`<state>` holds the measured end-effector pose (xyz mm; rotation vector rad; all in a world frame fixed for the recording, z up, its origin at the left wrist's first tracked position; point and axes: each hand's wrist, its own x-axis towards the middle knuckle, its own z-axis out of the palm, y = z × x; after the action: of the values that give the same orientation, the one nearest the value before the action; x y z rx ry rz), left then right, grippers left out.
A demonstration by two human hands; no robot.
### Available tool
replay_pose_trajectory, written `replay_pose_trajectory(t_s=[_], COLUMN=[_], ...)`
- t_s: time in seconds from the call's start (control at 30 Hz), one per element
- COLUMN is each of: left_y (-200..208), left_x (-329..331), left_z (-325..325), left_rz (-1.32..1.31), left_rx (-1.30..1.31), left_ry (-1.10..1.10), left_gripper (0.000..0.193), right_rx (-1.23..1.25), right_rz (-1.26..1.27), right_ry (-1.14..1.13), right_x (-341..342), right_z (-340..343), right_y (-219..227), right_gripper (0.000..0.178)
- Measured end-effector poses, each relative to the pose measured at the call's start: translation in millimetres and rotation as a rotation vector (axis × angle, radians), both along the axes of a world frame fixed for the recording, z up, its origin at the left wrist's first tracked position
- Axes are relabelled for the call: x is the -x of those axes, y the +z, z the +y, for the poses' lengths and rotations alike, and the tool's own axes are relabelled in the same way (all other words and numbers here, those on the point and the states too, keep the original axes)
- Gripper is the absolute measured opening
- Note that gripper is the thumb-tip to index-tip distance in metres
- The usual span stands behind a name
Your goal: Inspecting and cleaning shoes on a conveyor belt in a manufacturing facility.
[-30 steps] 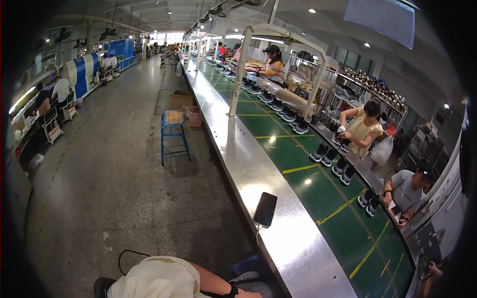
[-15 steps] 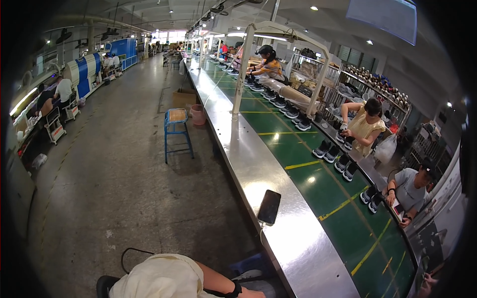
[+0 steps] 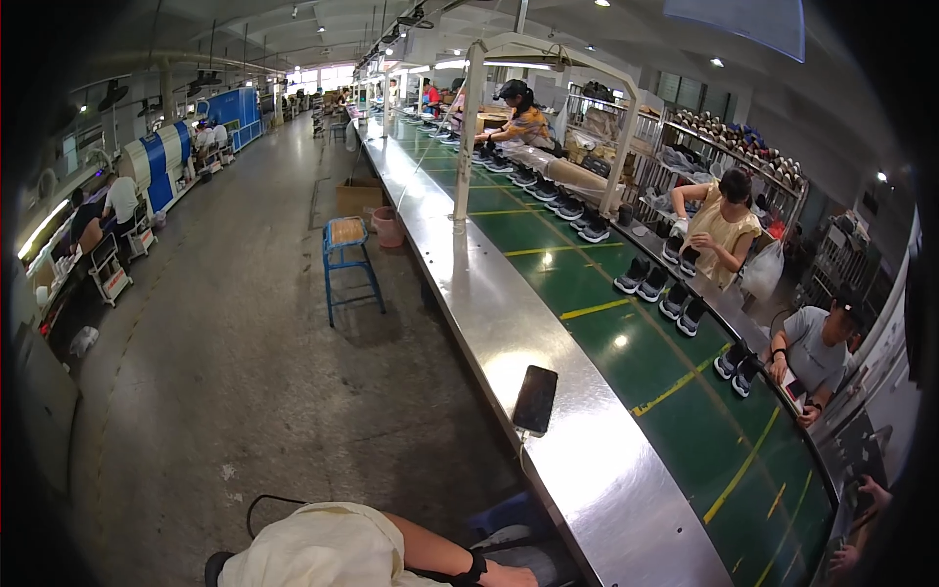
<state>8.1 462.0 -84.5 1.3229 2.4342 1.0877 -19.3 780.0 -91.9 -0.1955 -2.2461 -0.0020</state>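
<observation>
My left arm comes in at the lower edge, with a cream sleeve and a black band at the wrist. My left hand (image 3: 511, 575) rests low by the grey cloth over my legs, beside the metal ledge; its fingers are cut off by the frame edge. My right hand is out of view. Nearest on the ledge (image 3: 597, 479) lies a dark-screened phone (image 3: 535, 399), a pale cable running from its lower end. Beyond the ledge runs a green conveyor belt (image 3: 675, 430) with yellow lines. Dark grey sneakers with white soles (image 3: 732, 362) stand on it in pairs.
Across the belt, a person in pale yellow (image 3: 726, 230) handles sneakers, and a person in grey (image 3: 817, 347) leans at the edge. Another person's hands (image 3: 866, 504) show at lower right. A blue stool (image 3: 350, 259), a pink bucket (image 3: 388, 230) and a carton (image 3: 358, 196) stand left of the ledge.
The view has shifted slightly, and the sneakers appear a little higher. The person in pale yellow has moved their hands apart. More of the other person's hands shows at lower right.
</observation>
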Motion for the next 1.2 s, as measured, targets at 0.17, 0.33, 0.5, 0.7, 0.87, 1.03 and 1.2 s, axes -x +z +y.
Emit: replay_pose_trajectory(t_s=[0.17, 0.33, 0.5, 0.7, 0.87, 1.03, 1.2], left_y=[6, 4, -1, 6, -2, 7, 8], left_x=[1, 2, 0, 0, 4, -1, -3], left_z=[0, 5, 10, 15, 28, 33, 39], left_rz=[-0.099, -0.098, -0.035, -0.038, -0.034, -0.053, -0.061], left_rx=[0.053, 0.065, 0.01, 0.05, -0.023, -0.055, -0.07], left_ry=[-0.051, -0.036, -0.02, -0.001, -0.031, -0.019, -0.014], left_gripper=[0.024, 0.025, 0.022, 0.014, 0.014, 0.014, 0.015], right_rx=[0.017, 0.056, 0.048, 0.025, 0.218, 0.142, 0.246], right_rz=[-0.016, -0.015, -0.002, -0.001, -0.004, 0.038, -0.264], right_ry=[0.005, 0.0, 0.05, 0.025, 0.093, 0.002, -0.147], right_x=[0, -1, -3, -7, -12, -17, -16], right_z=[6, 3, -3, -5, 8, 36, 56], right_y=[-5, 1, 20, 32, 43, 43, 47], right_gripper=[0.027, 0.026, 0.025, 0.024, 0.03, 0.048, 0.043])
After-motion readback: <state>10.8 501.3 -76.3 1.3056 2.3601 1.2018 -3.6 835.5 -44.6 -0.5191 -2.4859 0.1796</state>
